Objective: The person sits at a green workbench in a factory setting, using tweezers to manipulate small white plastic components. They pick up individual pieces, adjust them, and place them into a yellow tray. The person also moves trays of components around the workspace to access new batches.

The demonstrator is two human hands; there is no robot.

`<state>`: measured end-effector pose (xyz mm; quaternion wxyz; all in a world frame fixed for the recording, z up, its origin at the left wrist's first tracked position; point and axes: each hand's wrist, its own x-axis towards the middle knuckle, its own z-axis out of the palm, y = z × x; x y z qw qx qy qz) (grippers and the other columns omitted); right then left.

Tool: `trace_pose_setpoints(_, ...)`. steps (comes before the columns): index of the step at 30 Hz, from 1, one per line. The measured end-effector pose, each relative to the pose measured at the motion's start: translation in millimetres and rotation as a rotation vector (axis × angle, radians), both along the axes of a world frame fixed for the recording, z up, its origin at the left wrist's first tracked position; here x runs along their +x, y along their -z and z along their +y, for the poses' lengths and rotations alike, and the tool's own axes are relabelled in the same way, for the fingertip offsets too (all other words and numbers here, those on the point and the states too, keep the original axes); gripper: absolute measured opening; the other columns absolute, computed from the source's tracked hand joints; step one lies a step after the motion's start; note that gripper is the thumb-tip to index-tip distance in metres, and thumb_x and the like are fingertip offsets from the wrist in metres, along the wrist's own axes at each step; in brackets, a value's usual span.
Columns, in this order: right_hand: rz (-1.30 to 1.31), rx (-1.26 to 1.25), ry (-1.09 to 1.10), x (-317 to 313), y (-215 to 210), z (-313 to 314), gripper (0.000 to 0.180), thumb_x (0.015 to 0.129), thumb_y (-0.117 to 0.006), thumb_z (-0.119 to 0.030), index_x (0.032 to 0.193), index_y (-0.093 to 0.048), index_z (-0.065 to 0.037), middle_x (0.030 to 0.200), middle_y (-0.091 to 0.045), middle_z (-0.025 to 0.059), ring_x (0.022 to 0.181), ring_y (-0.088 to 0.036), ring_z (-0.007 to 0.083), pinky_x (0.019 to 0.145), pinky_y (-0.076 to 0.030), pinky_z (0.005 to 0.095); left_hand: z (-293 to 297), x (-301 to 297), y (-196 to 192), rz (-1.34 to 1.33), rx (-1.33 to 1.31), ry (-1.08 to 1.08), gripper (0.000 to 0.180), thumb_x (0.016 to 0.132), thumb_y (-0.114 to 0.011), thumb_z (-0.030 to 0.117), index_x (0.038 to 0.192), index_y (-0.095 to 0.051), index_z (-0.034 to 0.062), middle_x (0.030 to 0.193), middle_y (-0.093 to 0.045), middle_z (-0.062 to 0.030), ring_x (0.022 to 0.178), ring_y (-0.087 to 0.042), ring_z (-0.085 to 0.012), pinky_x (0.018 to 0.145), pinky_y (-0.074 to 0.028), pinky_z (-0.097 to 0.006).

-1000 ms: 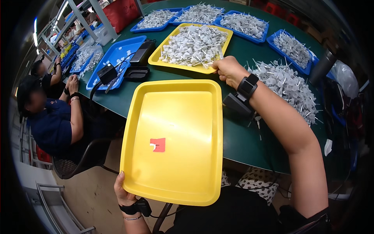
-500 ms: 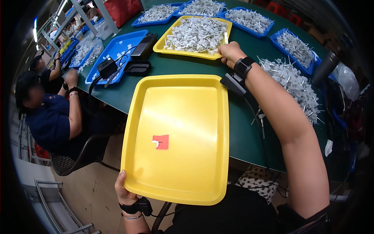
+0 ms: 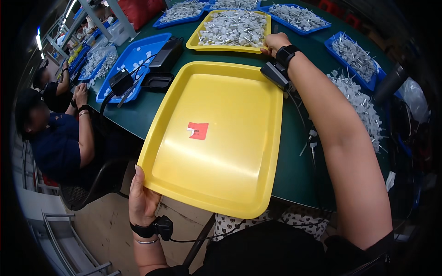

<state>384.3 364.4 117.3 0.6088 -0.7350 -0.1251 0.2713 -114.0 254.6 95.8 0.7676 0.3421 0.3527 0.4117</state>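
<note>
My left hand [image 3: 143, 201] grips the near-left corner of a yellow plastic tray [image 3: 225, 154], thumb over the rim. This tray is tilted toward me and bare inside apart from a torn red label [image 3: 198, 131]. At the far side, my right hand [image 3: 277, 42] is closed on the near-right corner of a second yellow tray [image 3: 221, 48], its fingers partly hidden. That tray lies on the green table, heaped with small whitish plastic parts [image 3: 232, 28] with thin metal stems. The held tray's far edge sits just nearer to me than the filled one.
Blue trays [image 3: 352, 60] of similar parts stand along the back and right. A loose pile [image 3: 357, 103] lies under my right forearm's far side. A blue tray [image 3: 133, 64] with a cabled device is at left. A seated co-worker [image 3: 64, 133] is beside the table.
My left hand has raised the bare yellow tray away from me, further over the table. My right hand and the filled tray have shifted slightly farther off. The co-worker's hands have moved.
</note>
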Motion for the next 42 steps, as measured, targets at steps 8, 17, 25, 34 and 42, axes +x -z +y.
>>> trace_pose_setpoints(8, 0.027, 0.008, -0.011, 26.8, 8.3, 2.2, 0.012, 0.088, -0.058, 0.008, 0.099, -0.061, 0.01, 0.087, -0.062, 0.0168, 0.06, -0.064, 0.0233, 0.046, -0.055, 0.0297, 18.0, 29.6, -7.0, 0.128, 0.203, 0.103, 0.046, 0.102, -0.054, 0.023, 0.135, -0.042, -0.0064, 0.126, -0.06, -0.0171, 0.108, -0.065, -0.0203, 0.094, -0.055, -0.033)
trace_pose_setpoints(17, 0.142, 0.164, 0.131, -5.5, -27.9, -52.8, 0.023, 0.093, -0.057, -0.012, 0.109, -0.062, 0.003, 0.11, -0.063, 0.0159, 0.085, -0.066, 0.0252, 0.052, -0.059, 0.031, 11.6, 40.5, 0.7, 0.328, 0.453, -0.013, 0.045, 0.101, -0.056, 0.015, 0.14, -0.043, -0.0032, 0.129, -0.058, -0.0122, 0.111, -0.061, -0.0146, 0.094, -0.051, -0.027)
trace_pose_setpoints(25, 0.236, 0.699, -0.052, -29.4, -84.9, -164.2, 0.02, 0.101, -0.052, -0.015, 0.109, -0.052, 0.004, 0.098, -0.059, 0.0156, 0.053, -0.052, 0.0116, 0.062, -0.057, 0.0329, -2.2, 48.9, 13.0, 0.693, 0.9, -0.36, 0.057, 0.099, -0.057, 0.009, 0.148, -0.031, -0.0036, 0.153, -0.034, -0.0145, 0.138, -0.038, -0.0211, 0.113, -0.034, -0.034)
trace_pose_setpoints(34, 0.418, 1.111, -0.471, -115.6, -116.0, -356.4, 0.033, 0.105, -0.048, -0.022, 0.121, -0.048, 0.007, 0.08, -0.043, 0.0029, 0.061, -0.037, 0.008, 0.054, -0.038, 0.0212, -114.9, 167.6, -32.8, 0.189, 0.906, 0.503, 0.059, 0.094, -0.066, 0.022, 0.142, -0.041, -0.0023, 0.145, -0.043, -0.0175, 0.137, -0.041, -0.0267, 0.114, -0.03, -0.041)
trace_pose_setpoints(42, -0.128, 0.612, -0.099, -179.3, -52.9, -512.2, 0.021, 0.1, -0.059, -0.021, 0.104, -0.063, -0.001, 0.069, -0.048, -0.0024, 0.048, -0.034, 0.0007, 0.04, -0.03, 0.0167, -96.5, 299.4, -24.2, 0.446, 0.887, 0.414, 0.075, 0.088, -0.069, 0.039, 0.142, -0.042, -0.0073, 0.116, -0.057, -0.0182, 0.103, -0.055, -0.0214, 0.087, -0.047, -0.032)
